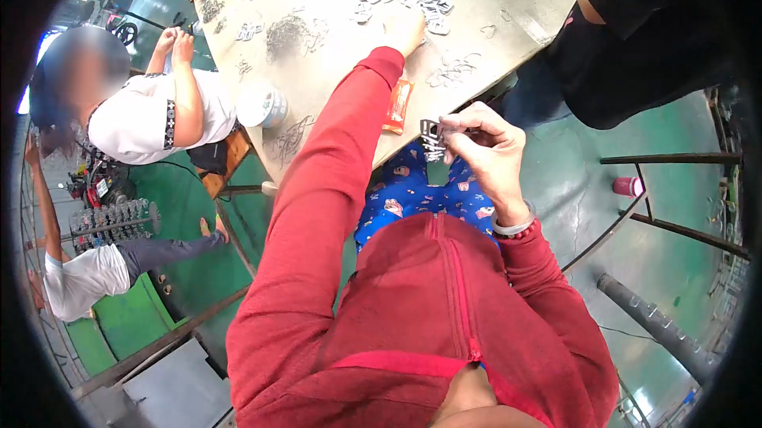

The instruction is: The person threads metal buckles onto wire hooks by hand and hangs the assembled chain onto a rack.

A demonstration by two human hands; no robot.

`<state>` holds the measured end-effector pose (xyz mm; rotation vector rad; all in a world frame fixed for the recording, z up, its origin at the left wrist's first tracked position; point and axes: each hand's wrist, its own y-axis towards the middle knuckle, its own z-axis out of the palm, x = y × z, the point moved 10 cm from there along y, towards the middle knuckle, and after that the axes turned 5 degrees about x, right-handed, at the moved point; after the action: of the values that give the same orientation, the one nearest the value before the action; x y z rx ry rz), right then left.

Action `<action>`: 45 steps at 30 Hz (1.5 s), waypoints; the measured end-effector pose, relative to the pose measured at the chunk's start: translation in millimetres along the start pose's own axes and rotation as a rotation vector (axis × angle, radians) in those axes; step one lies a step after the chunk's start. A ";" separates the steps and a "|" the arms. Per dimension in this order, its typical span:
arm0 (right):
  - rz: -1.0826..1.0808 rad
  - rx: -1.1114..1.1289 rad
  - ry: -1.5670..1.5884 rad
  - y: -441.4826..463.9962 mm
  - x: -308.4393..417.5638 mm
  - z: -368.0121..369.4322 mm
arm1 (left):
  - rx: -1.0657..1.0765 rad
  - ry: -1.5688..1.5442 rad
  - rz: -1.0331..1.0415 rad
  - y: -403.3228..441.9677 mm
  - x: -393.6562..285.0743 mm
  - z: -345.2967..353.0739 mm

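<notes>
My left hand (406, 30) reaches out over the table (349, 55), at the near edge of a spread of flat, silvery metal pieces (409, 0). Its fingers are washed out by glare, so their pose and anything in them are unclear. Just off the table edge, above my lap, my right hand (490, 146) pinches a small bunch of metal buckle-like pieces (432, 139), one with a dark frame, between thumb and fingers. An orange packet (398, 107) lies on the table edge between my arms. Thin bent wire pieces (452, 70) lie to its right.
Piles of dark wire pieces (290, 38) and a white-blue tub (266, 107) are on the table's left. A person in white (171, 111) sits there; another in black (635, 47) is at the right. Metal bars (675, 160) stand at the right.
</notes>
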<state>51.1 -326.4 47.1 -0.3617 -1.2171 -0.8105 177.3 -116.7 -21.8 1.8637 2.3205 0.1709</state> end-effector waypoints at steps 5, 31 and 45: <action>0.017 -0.006 0.000 -5.9 2.4 1.4 | 0.152 0.138 -0.005 6.7 5.5 28.9; 0.027 -0.216 -0.104 5.8 -19.5 -43.2 | -0.137 -1.122 0.024 -165.5 -62.0 -100.6; 0.163 -0.003 -0.483 59.9 -11.1 -53.0 | -0.146 -1.295 0.073 -170.0 -67.1 -110.3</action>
<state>129.2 -316.3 29.1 -0.6763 -1.6094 -0.5994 7.1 -217.9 57.8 1.2916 1.2739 -0.6442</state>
